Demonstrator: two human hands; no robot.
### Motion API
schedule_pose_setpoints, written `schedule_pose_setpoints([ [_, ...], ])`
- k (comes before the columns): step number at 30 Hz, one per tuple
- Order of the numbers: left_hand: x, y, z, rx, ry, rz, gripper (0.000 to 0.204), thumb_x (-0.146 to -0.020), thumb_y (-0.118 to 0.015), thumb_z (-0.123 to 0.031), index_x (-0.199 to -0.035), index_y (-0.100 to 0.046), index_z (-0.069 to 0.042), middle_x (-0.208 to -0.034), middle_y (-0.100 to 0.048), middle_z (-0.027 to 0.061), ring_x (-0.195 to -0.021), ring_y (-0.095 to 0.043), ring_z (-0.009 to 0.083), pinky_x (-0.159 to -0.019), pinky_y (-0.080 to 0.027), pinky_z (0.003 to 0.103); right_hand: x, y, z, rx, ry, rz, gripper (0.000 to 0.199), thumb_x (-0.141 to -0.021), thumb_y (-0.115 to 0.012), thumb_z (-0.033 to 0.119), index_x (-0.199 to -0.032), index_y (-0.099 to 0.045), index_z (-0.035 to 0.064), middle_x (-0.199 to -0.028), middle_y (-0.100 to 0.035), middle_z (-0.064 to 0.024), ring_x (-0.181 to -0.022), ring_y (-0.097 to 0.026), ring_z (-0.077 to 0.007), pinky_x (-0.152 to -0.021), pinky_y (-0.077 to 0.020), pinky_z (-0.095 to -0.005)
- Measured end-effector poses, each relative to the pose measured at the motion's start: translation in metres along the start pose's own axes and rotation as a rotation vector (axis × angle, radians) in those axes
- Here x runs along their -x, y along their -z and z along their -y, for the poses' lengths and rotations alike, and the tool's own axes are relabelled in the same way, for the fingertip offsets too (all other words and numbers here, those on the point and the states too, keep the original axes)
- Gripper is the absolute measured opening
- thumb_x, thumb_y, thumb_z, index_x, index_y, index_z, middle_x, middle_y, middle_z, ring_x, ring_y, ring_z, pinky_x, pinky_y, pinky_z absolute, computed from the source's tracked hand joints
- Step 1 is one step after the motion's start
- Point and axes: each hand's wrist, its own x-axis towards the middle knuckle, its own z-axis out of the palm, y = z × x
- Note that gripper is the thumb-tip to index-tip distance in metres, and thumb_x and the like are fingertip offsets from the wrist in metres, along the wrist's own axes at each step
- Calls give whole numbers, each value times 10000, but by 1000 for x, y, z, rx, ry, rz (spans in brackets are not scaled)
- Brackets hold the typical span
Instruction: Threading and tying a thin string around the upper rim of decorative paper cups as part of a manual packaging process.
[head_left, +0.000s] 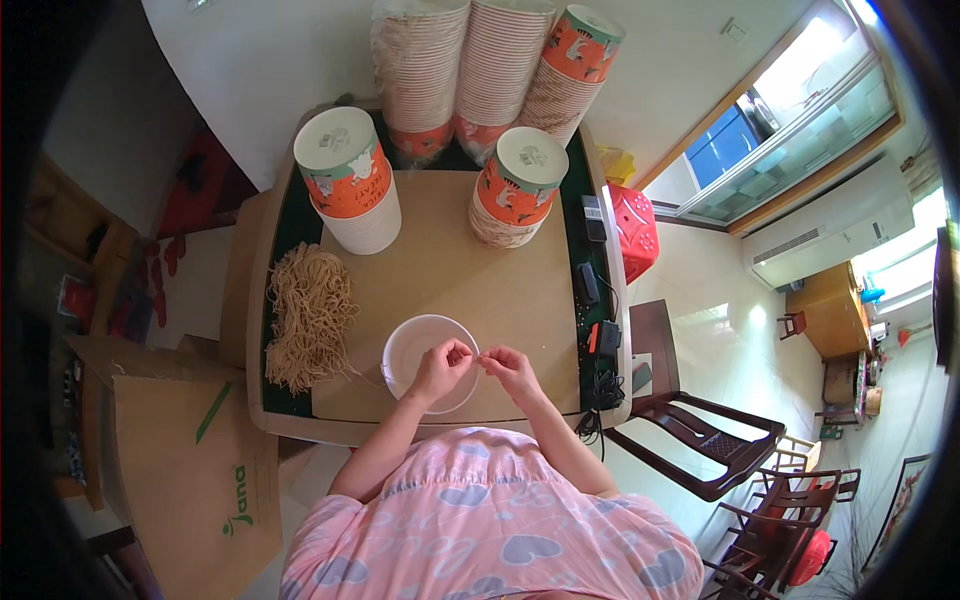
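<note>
Here, both hands point(443, 370) point(512, 372) are pinching near the white tub point(406, 350), on what I cannot tell.

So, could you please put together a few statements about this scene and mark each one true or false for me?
1. The bundle of tan strings lies to the left of the white bowl. True.
2. The two hands are wide apart, at opposite ends of the table. False: the left hand and right hand are close together, near the bowl's right side.
3. Three tall cup stacks stand at the far side of the table. True.
4. A red stool stands left of the table. False: the red stool is to its right.
5. Two shorter cup stacks stand nearer the person than the tall ones. True.
</note>
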Motion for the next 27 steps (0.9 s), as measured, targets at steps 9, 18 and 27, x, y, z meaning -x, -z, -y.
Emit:
schedule_pose_setpoints([
  [9, 0, 6, 1, -7, 85, 86, 111, -764, -638, -117, -805, -630, -15, -688, -632, 44, -602, -564, 84, -576, -470, 240, -2, 2, -5, -3, -4, -9, 135, -837, -604, 141, -884, -616, 15, -804, -615, -6, -727, -527, -70, -676, -423, -207],
  [18, -1, 0, 14, 36, 98, 83, 113, -770, -638, -114, -808, -640, -8, -695, -639, 37, -612, -566, 76, -575, -467, 235, 1, 1, -5, 16, -1, -6, 107, -835, -600, 111, -887, -604, 18, -813, -612, -5, -737, -530, -67, -675, -425, -205],
  [27, 1, 0, 2, 75, 105, 130, 158, -745, -674, -117, -861, -624, -21, -693, -608, 10, -610, -529, 61, -576, -457, 224, 2, 1, -13, -35, 84, -30, 92, -849, -591, 104, -902, -589, 29, -751, -582, 22, -673, -510, -44, -585, -404, -178],
])
